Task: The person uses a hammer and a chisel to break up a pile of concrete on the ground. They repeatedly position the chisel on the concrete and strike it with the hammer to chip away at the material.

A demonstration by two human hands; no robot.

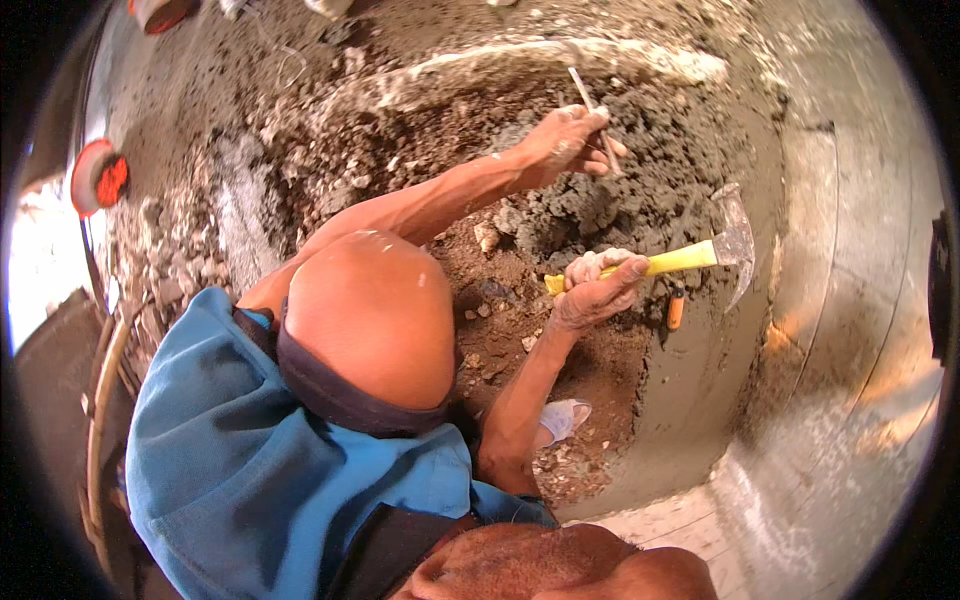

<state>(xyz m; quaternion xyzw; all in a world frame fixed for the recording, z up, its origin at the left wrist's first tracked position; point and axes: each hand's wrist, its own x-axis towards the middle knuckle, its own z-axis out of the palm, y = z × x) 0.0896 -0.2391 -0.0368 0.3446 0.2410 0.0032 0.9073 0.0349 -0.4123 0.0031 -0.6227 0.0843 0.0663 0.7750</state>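
Hammer (688, 257) in tightly curled right hand (600, 290)

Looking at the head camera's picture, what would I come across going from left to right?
Orange-rimmed container → bare knee → left hand gripping a thin rod → orange-handled tool → hammer head.

left hand (572, 141) outstretched and pinching, right hand (600, 288) clenched
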